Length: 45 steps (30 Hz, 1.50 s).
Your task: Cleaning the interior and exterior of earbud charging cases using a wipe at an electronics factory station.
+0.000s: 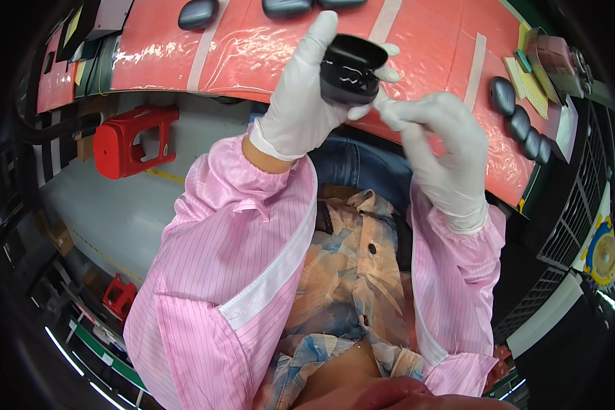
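Note:
A glossy black earbud charging case (352, 85), its lid raised, sits in my white-gloved left hand (297, 102) above the table's near edge. The thumb lies along its left side, and fingertips show beyond its right side. My right hand (447, 137), also gloved, is just to the right of the case with thumb and forefinger pinched together. Its fingertips are close to the case's lower right side and the left fingers. Whatever is in that pinch, if anything, is too small to make out.
The red-pink covered table (246, 51) carries closed dark cases at the far edge (198, 14) and a row of similar cases (503, 96) at right. Yellow papers (529, 89) lie beyond that row. A red plastic stool (133, 140) stands on the floor at left.

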{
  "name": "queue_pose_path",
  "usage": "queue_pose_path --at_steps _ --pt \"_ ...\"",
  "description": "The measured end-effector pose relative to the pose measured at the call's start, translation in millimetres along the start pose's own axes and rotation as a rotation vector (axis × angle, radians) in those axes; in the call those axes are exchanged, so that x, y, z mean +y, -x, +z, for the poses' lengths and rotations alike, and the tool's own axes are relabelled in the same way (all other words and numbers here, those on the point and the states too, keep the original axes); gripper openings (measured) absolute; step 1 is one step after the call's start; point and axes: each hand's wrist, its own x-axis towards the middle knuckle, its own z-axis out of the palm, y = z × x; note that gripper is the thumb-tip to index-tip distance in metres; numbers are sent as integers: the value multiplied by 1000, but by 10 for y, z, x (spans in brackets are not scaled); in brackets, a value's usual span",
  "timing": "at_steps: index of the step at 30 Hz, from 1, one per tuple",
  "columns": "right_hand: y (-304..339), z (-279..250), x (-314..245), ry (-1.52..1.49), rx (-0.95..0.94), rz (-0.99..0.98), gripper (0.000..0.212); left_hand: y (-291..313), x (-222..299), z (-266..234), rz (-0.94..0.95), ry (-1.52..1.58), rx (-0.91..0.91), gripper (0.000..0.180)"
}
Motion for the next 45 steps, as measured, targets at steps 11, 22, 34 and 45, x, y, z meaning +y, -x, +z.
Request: queue_pose_path --at_steps 11,22,34,45 --pt "183 102 393 -220 506 186 18 65 63 4 -441 916 -189 76" --pt "-61 275 -8 499 103 -308 32 69 -70 248 -31 -91 167 60" --pt "122 -113 271 27 225 75 21 73 110 -45 -193 802 -262 77" --pt "57 236 281 1 346 43 19 135 138 -51 -13 159 -217 88"
